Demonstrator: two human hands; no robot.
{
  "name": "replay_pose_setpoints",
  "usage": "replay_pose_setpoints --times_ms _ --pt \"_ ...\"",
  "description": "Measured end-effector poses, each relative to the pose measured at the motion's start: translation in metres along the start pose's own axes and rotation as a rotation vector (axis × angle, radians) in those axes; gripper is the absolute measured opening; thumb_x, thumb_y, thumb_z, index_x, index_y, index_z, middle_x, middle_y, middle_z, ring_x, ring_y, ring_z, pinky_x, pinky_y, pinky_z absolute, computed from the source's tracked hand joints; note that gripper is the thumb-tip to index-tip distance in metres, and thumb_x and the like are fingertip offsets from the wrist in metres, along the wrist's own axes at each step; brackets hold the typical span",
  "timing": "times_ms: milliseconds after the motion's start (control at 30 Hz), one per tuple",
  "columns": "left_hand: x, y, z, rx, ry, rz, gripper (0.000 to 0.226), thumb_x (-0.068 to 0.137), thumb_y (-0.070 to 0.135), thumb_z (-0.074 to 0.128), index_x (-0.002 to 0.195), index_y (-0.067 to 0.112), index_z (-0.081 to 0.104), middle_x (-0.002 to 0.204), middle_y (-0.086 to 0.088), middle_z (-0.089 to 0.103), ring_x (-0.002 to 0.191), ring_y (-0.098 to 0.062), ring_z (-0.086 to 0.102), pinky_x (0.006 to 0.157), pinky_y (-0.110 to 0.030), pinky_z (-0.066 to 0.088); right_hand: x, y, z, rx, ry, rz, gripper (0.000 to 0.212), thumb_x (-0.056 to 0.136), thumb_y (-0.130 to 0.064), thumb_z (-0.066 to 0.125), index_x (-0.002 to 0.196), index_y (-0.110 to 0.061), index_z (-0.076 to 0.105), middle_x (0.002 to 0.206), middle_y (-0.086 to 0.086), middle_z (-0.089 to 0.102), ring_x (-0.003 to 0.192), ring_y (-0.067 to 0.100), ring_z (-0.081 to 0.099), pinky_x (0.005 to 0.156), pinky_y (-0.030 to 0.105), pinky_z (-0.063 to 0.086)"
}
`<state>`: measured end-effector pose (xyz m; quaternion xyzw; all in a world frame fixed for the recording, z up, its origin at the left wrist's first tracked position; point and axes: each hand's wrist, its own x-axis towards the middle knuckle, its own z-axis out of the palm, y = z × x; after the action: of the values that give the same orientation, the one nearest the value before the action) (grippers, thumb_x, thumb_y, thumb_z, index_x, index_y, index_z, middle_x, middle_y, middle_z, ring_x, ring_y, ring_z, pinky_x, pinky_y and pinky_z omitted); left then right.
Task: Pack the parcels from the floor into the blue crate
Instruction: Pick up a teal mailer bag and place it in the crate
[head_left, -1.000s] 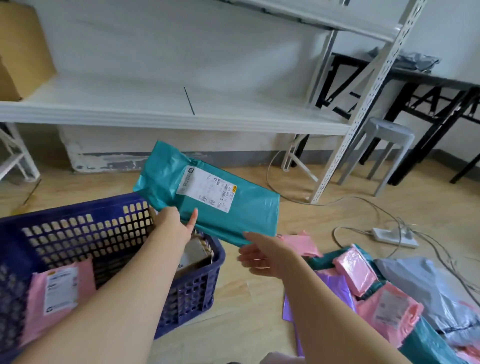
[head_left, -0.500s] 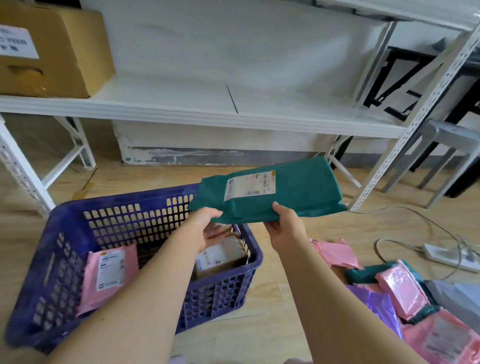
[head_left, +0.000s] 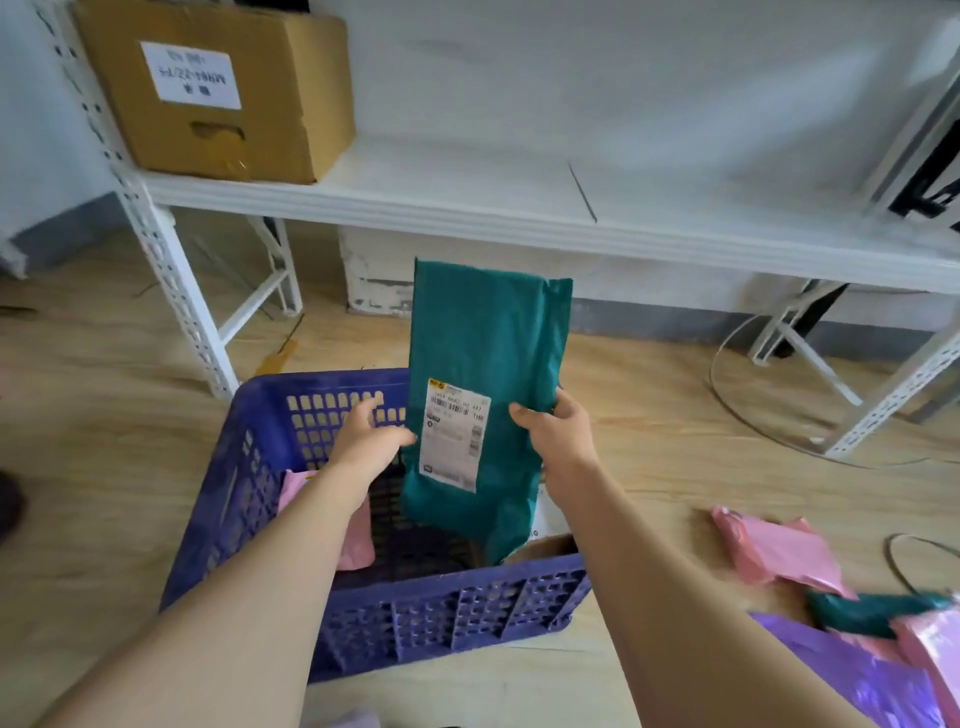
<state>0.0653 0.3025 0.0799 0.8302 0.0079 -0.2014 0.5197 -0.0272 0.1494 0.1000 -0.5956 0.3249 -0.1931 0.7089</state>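
A teal parcel with a white label stands upright, its lower end inside the blue crate. My left hand holds its left edge and my right hand grips its right edge. Inside the crate a pink parcel lies at the left, partly behind my left forearm, and a brown cardboard parcel sits at the right behind the teal one. More parcels lie on the floor at the right: a pink one, a teal one and a purple one.
A white metal shelf spans the back just above the crate, with a cardboard box on it at the left. Its perforated leg stands beside the crate's far left corner. Cables curl on the wooden floor at the right.
The teal parcel has turned from lying flat above the crate's right side to standing upright, and its lower end has gone down into the crate. Both hands now hold its edges.
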Motion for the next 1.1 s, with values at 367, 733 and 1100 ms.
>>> replay_pose_setpoints --times_ms 367,733,1100 --pt "0.050 -0.052 0.007 -0.093 -0.229 -0.280 0.028 0.090 0.012 0.057 0.118 0.011 0.058 0.124 -0.005 0.061 0.112 -0.026 0.055 0.099 -0.040 0.039 0.046 0.044 0.051 -0.118 -0.003 0.202 0.025 0.092 0.000 0.052 0.111 -0.012 0.060 0.100 0.008 0.065 0.087 0.024 0.060 0.081 0.036 0.053" --pt "0.092 -0.115 0.012 0.015 -0.282 -0.475 0.035 0.091 0.007 0.059 0.124 0.009 0.052 0.127 -0.010 0.057 0.108 -0.027 0.051 0.093 -0.042 0.044 0.078 0.114 0.079 -0.810 -0.107 0.362 0.037 0.091 -0.008 0.043 0.128 -0.006 0.046 0.126 0.012 0.057 0.113 0.031 0.056 0.086 0.031 0.046" --pt "0.119 -0.160 0.040 0.006 -0.297 -0.483 0.071 0.087 0.009 0.065 0.145 0.022 0.025 0.141 -0.008 0.046 0.123 -0.031 0.048 0.091 -0.051 0.049 0.091 0.175 0.093 -1.060 -0.246 0.507 0.092 0.090 -0.010 0.049 0.148 -0.018 -0.021 0.144 0.019 0.037 0.124 0.031 0.047 0.093 0.037 0.044"
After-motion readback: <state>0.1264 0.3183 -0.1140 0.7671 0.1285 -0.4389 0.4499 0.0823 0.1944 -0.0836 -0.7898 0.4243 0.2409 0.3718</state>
